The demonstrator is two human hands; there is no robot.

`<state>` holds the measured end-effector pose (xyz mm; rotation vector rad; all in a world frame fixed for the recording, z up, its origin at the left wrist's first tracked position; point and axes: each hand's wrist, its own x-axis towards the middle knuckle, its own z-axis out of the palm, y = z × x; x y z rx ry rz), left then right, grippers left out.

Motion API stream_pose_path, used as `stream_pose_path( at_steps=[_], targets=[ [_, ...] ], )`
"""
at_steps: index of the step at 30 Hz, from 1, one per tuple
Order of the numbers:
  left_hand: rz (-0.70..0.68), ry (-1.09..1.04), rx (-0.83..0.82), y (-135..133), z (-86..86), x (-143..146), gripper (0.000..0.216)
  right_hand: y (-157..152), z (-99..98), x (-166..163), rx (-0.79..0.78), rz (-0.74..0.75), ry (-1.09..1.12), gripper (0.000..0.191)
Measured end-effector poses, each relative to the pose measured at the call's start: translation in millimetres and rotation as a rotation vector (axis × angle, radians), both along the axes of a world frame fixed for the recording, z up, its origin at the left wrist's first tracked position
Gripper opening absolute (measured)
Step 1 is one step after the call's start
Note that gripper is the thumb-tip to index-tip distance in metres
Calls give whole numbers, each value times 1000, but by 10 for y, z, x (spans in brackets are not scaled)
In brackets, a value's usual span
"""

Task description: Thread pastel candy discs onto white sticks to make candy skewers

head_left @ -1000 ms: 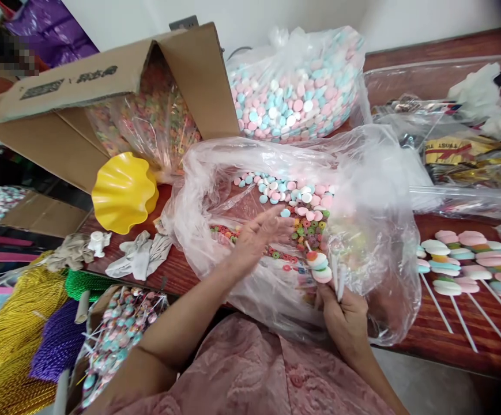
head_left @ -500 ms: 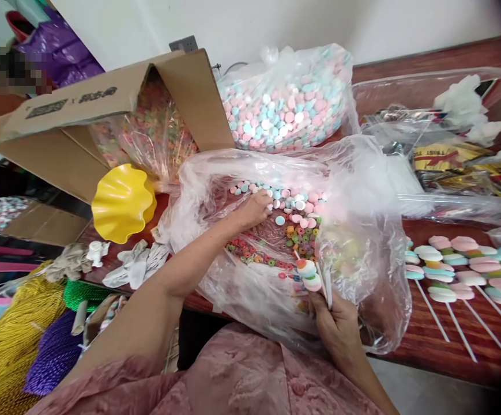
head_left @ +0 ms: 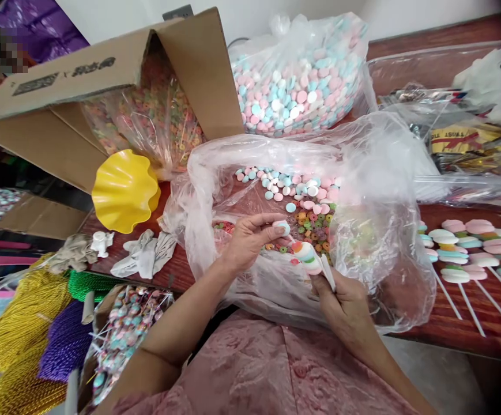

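Observation:
Between thumb and fingers, my left hand pinches a pale blue-and-white marshmallow just left of the skewer tip. Lower right, my right hand grips a marshmallow skewer, a thin stick threaded with white marshmallows and coloured rings. White sticks lie against it in the same hand. Beyond both hands, loose pink, white and blue marshmallows are spread inside an open clear plastic bag. Coloured ring-shaped pieces lie nearer, partly covered by the plastic.
Finished-looking skewers lie at the right on the red-brown table. Behind stands a large bag of marshmallows. To the left are a cardboard box, a yellow wavy bowl and crumpled gloves. A plastic tray holds packets.
My left hand has come back from the marshmallow pile toward the skewer, now with a marshmallow in its fingers. My right hand keeps its grip. The view has shifted slightly.

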<state>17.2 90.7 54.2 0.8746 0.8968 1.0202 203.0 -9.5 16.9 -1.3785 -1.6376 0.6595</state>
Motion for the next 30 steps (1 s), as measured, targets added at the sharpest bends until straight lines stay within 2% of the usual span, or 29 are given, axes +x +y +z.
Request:
stream_pose_path(
  at_steps=[3, 7, 10, 14, 17, 23, 26, 28, 30],
  targets=[
    [58, -9, 43, -116, -22, -15, 40, 0, 49, -41, 20, 27, -38, 35],
    [108, 48, 234, -206, -55, -47, 36, -26, 68, -47, 42, 43, -63, 29],
    [152, 203, 429, -263, -103, -68, 30, -57, 48, -43, 44, 47, -68, 29],
    [239, 502, 777, -318, -183, -68, 23, -87, 3, -46, 21, 74, -79, 27],
    [237, 651, 928, -351, -228, -59, 21, -91, -25, -49, 24, 78, -74, 28],
    [171, 874, 1059, -439, -379, -45, 35, -87, -56, -117, 29, 84, -74, 22],
    [139, 889, 1102, -471, -433, -17, 41, -76, -103, -148, 26, 78, -69, 25],
    [107, 830, 1047, -474, -401, 14, 38, -61, -127, -124, 24, 47, -72, 25],
    [108, 712, 884, -458, -325, 47, 33, -42, -127, -71, 41, 16, -103, 23]
  ],
)
